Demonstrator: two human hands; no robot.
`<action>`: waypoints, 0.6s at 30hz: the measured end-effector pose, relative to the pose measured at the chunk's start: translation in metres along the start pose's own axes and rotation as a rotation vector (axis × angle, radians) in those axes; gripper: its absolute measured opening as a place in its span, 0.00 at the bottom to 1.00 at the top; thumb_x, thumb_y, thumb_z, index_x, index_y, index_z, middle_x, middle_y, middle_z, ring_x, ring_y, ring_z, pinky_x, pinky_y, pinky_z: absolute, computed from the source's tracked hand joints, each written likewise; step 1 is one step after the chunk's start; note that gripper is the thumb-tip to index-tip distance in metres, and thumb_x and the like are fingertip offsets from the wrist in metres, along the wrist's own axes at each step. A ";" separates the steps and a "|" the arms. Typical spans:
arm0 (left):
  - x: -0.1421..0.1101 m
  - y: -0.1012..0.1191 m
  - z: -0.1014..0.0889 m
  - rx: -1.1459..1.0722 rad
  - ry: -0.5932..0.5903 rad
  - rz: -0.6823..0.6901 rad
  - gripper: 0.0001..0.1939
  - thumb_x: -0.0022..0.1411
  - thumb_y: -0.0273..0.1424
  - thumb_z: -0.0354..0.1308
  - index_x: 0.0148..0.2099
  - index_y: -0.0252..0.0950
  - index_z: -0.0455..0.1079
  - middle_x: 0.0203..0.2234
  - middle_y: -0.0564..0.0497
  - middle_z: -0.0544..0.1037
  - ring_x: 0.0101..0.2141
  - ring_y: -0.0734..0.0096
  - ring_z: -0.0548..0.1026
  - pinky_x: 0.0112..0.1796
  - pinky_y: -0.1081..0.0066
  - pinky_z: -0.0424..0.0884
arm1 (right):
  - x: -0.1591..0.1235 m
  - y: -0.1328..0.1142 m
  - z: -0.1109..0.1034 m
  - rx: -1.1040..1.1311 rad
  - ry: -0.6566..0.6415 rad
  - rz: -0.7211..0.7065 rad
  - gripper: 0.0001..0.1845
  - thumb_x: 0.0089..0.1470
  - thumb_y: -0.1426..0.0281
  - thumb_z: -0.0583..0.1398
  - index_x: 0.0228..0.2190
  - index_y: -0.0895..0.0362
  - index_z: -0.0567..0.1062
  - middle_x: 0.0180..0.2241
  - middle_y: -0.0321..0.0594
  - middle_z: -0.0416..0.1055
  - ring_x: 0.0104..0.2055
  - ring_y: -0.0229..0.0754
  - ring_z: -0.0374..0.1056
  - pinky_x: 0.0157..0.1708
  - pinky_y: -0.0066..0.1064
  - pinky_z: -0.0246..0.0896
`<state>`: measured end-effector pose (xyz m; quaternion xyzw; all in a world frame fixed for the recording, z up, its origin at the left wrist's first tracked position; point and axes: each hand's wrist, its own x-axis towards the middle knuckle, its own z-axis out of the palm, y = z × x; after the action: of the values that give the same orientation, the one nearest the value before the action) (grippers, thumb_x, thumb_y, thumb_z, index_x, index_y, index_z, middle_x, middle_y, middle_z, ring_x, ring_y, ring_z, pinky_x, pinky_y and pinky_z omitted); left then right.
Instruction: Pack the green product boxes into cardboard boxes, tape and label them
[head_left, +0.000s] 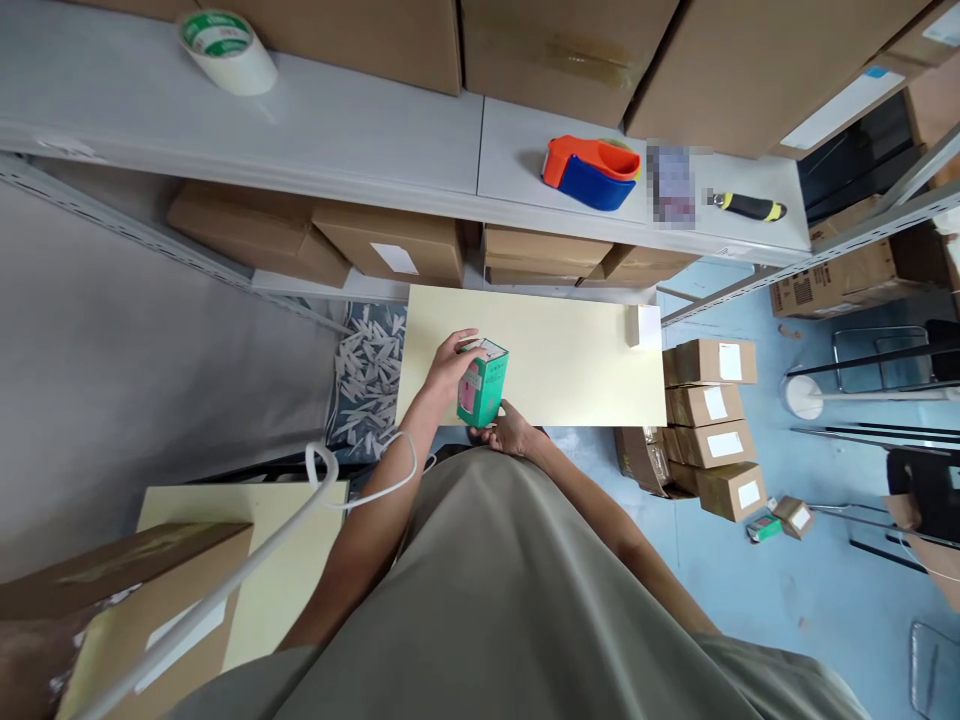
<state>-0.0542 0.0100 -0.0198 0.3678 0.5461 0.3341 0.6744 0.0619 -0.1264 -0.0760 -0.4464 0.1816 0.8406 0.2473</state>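
Between my two hands a small green carton point(491, 385) with a pink picture on one side is held tilted, over the near edge of the pale yellow tabletop point(577, 370). My left hand point(452, 362) grips it from the upper left, thumb across its top edge and fingers behind. Under its lower right corner is my right hand point(511, 432), palm up with the fingers curled at the carton's bottom; part of those fingers is hidden. A small white box point(644, 326) stands at the tabletop's far right corner.
Above the table runs a grey shelf point(375, 125) with a tape roll point(229, 52), an orange and blue tape dispenser point(592, 172) and a black and yellow knife point(750, 206). Stacked cartons point(709, 405) stand on the floor at right. A white cable point(390, 490) hangs near my left forearm.
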 end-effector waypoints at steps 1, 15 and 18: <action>0.002 -0.004 -0.001 -0.025 0.001 -0.010 0.31 0.41 0.30 0.73 0.52 0.36 0.79 0.40 0.49 0.83 0.39 0.65 0.79 0.39 0.69 0.72 | -0.001 -0.001 -0.001 0.028 0.012 -0.009 0.27 0.76 0.47 0.43 0.45 0.54 0.69 0.35 0.45 0.78 0.21 0.36 0.63 0.14 0.22 0.63; -0.031 -0.054 -0.068 -0.311 0.066 -0.321 0.23 0.46 0.32 0.82 0.42 0.37 0.77 0.37 0.47 0.86 0.40 0.66 0.83 0.47 0.66 0.77 | -0.046 -0.075 -0.008 -0.071 0.354 -0.776 0.21 0.55 0.52 0.72 0.39 0.50 0.73 0.33 0.33 0.73 0.27 0.34 0.71 0.21 0.21 0.63; -0.038 -0.068 -0.068 -0.347 0.063 -0.364 0.20 0.49 0.25 0.78 0.44 0.38 0.76 0.35 0.48 0.86 0.39 0.66 0.84 0.50 0.64 0.79 | -0.062 -0.091 0.005 -0.305 0.331 -0.986 0.27 0.49 0.52 0.75 0.45 0.49 0.76 0.43 0.33 0.78 0.33 0.33 0.73 0.30 0.23 0.67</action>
<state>-0.1248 -0.0482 -0.0686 0.1316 0.5584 0.3072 0.7593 0.1406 -0.0652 -0.0289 -0.6360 -0.1368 0.5600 0.5130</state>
